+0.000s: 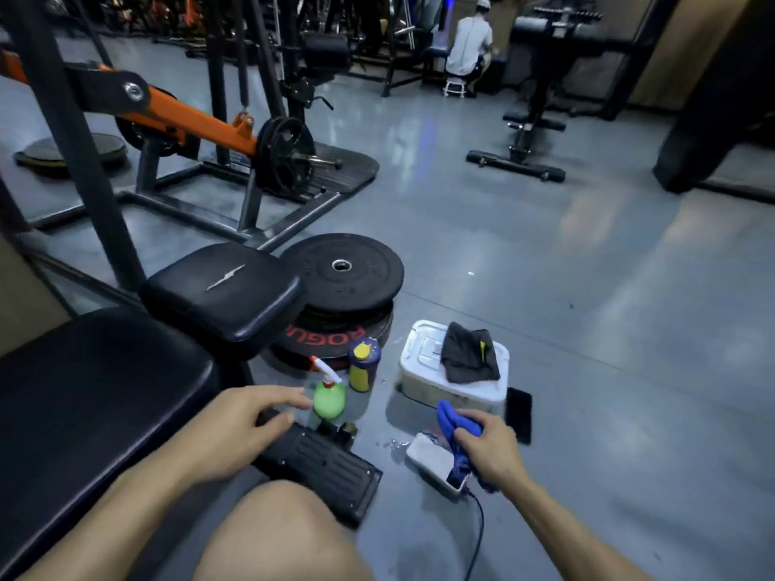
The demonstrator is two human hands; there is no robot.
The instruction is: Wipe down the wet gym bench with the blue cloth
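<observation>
The black padded gym bench (84,396) fills the lower left, with its smaller seat pad (226,295) just beyond. My right hand (490,448) grips the bunched blue cloth (455,423) low over the floor, to the right of the bench and above a white power bank (434,459). My left hand (239,429) hovers with relaxed fingers over the bench's foot (323,467), fingertips close to a green spray bottle (329,396). It holds nothing.
A yellow-capped bottle (364,364) stands beside the sprayer. A white lidded box (423,362) carries a dark cloth (469,352); a phone (519,413) lies right of it. Stacked weight plates (344,274) sit behind. A small puddle (394,444) wets the floor. My knee (276,534) is below.
</observation>
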